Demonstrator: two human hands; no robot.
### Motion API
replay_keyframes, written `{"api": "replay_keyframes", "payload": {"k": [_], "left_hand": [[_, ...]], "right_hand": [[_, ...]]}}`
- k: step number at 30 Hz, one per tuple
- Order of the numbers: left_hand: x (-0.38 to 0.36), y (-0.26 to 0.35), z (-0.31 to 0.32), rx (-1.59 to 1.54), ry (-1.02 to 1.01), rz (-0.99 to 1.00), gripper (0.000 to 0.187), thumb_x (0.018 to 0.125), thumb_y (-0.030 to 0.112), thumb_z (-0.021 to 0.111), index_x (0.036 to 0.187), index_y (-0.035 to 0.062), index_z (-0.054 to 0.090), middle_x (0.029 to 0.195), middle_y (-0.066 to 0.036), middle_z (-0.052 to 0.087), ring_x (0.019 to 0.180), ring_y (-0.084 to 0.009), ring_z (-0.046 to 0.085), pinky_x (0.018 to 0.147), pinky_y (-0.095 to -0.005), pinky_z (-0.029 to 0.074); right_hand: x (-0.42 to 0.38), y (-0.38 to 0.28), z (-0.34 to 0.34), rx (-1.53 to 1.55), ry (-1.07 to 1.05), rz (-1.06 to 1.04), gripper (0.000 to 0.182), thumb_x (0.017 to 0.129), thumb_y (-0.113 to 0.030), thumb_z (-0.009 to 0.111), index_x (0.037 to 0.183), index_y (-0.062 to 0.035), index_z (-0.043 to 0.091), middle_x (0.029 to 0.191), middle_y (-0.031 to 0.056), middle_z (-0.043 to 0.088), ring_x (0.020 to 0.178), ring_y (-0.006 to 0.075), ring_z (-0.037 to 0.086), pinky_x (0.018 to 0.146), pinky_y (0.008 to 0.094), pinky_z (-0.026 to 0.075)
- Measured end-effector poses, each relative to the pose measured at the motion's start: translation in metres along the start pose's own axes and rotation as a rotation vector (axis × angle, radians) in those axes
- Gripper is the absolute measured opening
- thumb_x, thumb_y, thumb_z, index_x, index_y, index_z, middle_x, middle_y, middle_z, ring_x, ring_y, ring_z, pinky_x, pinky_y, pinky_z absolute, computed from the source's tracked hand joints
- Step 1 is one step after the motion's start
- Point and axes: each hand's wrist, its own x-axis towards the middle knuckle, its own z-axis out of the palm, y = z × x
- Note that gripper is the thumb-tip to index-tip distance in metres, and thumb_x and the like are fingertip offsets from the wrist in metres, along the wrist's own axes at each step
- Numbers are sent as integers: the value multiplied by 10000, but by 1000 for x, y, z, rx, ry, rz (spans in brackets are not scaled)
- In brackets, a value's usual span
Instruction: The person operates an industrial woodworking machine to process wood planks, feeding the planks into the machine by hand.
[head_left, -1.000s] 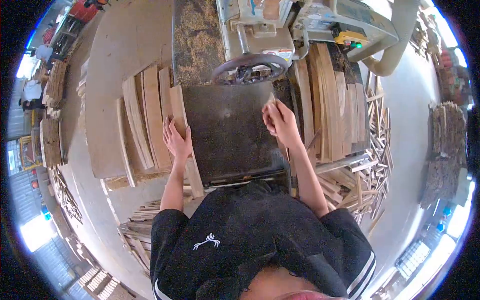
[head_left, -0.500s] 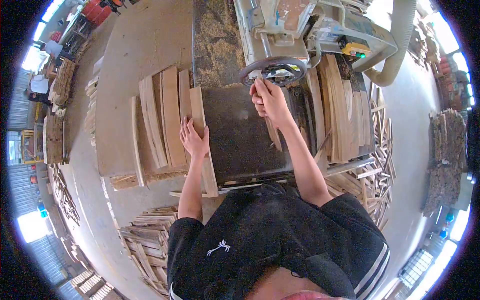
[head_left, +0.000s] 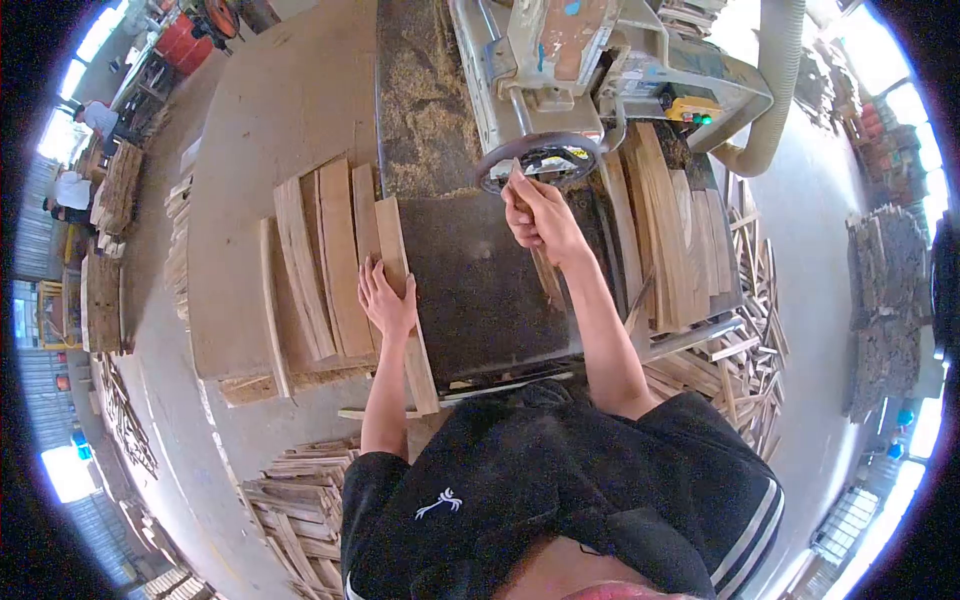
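My left hand lies spread on a narrow light-brown board along the left edge of the dark machine bed. Several more boards lie side by side just left of it. My right hand is closed at the near rim of a round handwheel, its fingers wrapped round the handle there. The handwheel sits on the front of a grey machine. A thin wood piece lies on the bed below my right hand.
Sawdust covers the far bed. More boards lie on the right side. Wood strips are piled on the floor at lower left and right. A pale hose hangs at upper right. Two people are far off at upper left.
The view has shifted slightly, so the table, boards and machine sit a little lower and further left in the frame. Both hands keep their places on the board and at the handwheel.
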Motion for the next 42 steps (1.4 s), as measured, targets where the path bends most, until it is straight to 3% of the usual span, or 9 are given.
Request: {"api": "replay_keyframes", "payload": {"k": [10,15,21,24,26,30,36,40,42], "left_hand": [[-1,-4,8,42,-56,-14,704,873,377,756,1434,71,459,1584,-158,412,1491,-372,323,1220,-535,234],[4,6,23,132,-47,32,701,899,420,715,1430,49,450,1579,-204,385,1485,-394,309,1213,-556,233],[27,5,41,98,63,-96,696,969,470,640,1409,-35,456,1453,-255,464,1340,-432,447,1121,-569,351],[152,103,9,-463,359,284,425,1067,289,543,1353,-26,541,1336,-227,575,1184,-370,576,1004,-483,466],[210,232,-62,-751,-38,462,302,1035,232,592,1177,-28,656,1138,-169,678,1020,-300,655,954,-428,493],[216,402,-86,260,-646,1014,568,903,548,702,1016,-6,746,1041,-163,737,927,-304,703,858,-409,542],[216,385,-44,432,-888,967,536,850,528,760,1007,16,758,909,-172,749,768,-311,719,730,-413,548],[207,310,-66,-308,-827,827,404,868,391,773,978,2,772,1105,-175,739,1006,-321,706,871,-389,537],[195,252,-54,-482,-247,956,328,931,292,719,1054,-12,740,1254,-144,684,1120,-355,645,951,-397,497]], "right_hand": [[14,8,27,-109,251,-84,485,1092,-442,478,801,-57,526,551,8,445,402,113,378,379,318,311],[23,20,31,-866,604,-434,348,1049,-210,527,837,52,615,747,330,640,749,527,651,611,574,506],[25,17,21,-648,451,-434,388,1030,-193,555,779,86,651,720,325,632,755,507,671,638,538,523],[25,19,24,-567,494,-518,368,1027,-184,552,820,105,650,707,345,621,760,537,656,664,555,524],[19,20,24,-600,468,-474,376,1028,-187,549,809,104,641,720,360,616,774,550,649,671,571,523],[20,16,29,-575,520,-485,391,1025,-209,563,770,76,639,751,365,622,807,545,645,700,588,533],[42,34,28,-564,579,-546,387,1018,-208,572,769,76,655,770,361,627,819,541,644,711,584,532],[57,68,24,-667,385,-352,316,994,-211,555,914,62,694,866,345,676,890,527,672,807,585,540],[78,115,7,-647,499,-431,332,1036,-251,527,940,17,699,832,313,677,867,517,666,765,573,535]]}}
